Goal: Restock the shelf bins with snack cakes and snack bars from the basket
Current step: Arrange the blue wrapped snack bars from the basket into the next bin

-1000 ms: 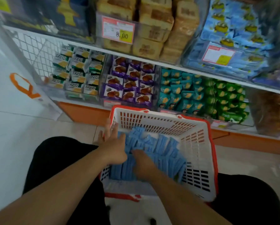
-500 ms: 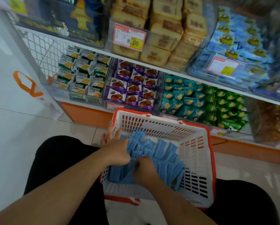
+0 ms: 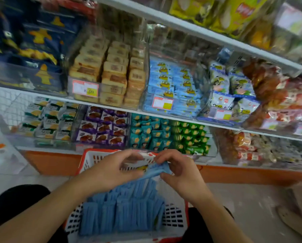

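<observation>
Shop shelves (image 3: 164, 116) are seen across the far side, stacked with clear bins of wrapped snacks. On the middle shelf, a bin of tan cakes (image 3: 111, 74) with a price tag is set left of a bin of light blue packets (image 3: 174, 88). On the lower shelf, green and white packets (image 3: 48, 120) are placed at the left, then purple packets (image 3: 103, 128), then teal packets (image 3: 150, 134) and green packets (image 3: 190, 137) to the right. A white basket (image 3: 174, 218) with a red rim is held near, between two dark-clothed knees, and is packed with upright blue snack bars (image 3: 122, 213). Above the basket's far end, a small bunch of blue bars (image 3: 155, 171) is gripped between both hands. The left hand (image 3: 115, 169) is curled around the bunch's left end, and the right hand (image 3: 180, 171) is pinched on its right end with bent fingers. A sandal (image 3: 293, 223) is seen on the floor at the near right.
</observation>
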`<state>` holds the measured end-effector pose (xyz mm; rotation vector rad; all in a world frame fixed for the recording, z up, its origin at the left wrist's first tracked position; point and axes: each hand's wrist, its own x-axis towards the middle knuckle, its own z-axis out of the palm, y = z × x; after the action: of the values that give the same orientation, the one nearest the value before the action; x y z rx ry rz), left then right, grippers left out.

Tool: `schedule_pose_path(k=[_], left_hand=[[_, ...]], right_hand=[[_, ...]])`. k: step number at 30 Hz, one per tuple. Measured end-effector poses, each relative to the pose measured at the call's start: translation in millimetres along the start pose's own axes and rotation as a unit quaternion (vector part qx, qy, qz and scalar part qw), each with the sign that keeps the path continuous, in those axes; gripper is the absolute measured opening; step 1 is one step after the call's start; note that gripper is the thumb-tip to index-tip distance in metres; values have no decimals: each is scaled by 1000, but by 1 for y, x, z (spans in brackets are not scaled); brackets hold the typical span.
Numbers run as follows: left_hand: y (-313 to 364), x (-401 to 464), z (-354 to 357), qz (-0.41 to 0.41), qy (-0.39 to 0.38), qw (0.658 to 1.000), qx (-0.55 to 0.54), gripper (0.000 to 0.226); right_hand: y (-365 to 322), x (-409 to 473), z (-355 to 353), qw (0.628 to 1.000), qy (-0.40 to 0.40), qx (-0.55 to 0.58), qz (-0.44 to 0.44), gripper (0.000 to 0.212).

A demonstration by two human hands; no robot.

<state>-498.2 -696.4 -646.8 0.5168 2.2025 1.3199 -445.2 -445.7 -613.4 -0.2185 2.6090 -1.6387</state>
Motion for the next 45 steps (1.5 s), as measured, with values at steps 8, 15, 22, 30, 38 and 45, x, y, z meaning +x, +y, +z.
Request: schedule_pose_path(k=[8,15,22,30,38,45], left_hand=[[102,9,-13,93,74,981,151,30],[136,20,25,14,258,965,47,68],[146,34,36,-39,263,964,-29,93],[206,64,4,130,60,893,427,62],[238,156,-23,119,96,871,468,40],[229,242,-23,59,122,897,421,48]], right_hand=[[-36,-2,-34,996,47,26,-67,45],[-46,-4,-30,991,14,126,49,51],[-42,1,-60,992,79,77,63,24],[-43,37,-128,995,56,59,55,16],[-37,111,-155,969,185,135,92,27],[-4,155,-173,940,311,-119,72,24]])
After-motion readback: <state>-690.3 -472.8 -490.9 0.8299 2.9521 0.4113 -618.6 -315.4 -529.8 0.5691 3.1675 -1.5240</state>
